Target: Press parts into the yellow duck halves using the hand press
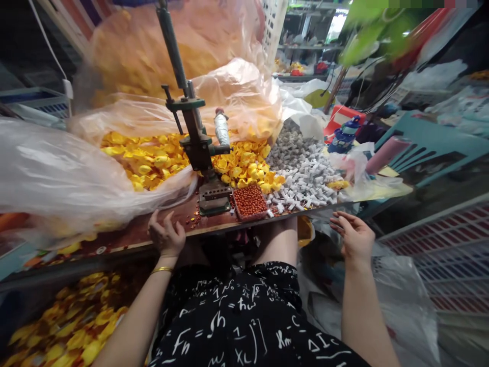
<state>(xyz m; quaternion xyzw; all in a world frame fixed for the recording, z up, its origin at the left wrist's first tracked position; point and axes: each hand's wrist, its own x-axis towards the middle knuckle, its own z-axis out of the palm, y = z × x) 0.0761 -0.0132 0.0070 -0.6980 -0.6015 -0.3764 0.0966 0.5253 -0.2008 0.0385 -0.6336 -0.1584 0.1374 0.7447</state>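
My left hand (pixel 167 235) is at the front edge of the reddish work table (pixel 133 232), fingers apart and loosely bent, with nothing visible in it. To its right stands a dark green hand press (pixel 198 148) with a long lever and a wrapped handle (pixel 221 129). Beside the press base, a small clear box holds orange-red beads (pixel 250 201). My right hand (pixel 353 235) hangs in the air just off the table's right front edge, its fingers loosely stretched and no object visible in them. Nearest to it is a heap of small grey-white plastic parts (pixel 301 176).
Yellow plastic shells (pixel 153 158) spill from a large clear bag (pixel 61 168) behind the press. More yellow shells (pixel 72 326) lie below the table at left. A blue bottle (pixel 345 135), a pink roll (pixel 388 153) and a teal chair (pixel 439 145) are at right, above stacked crates (pixel 451 255).
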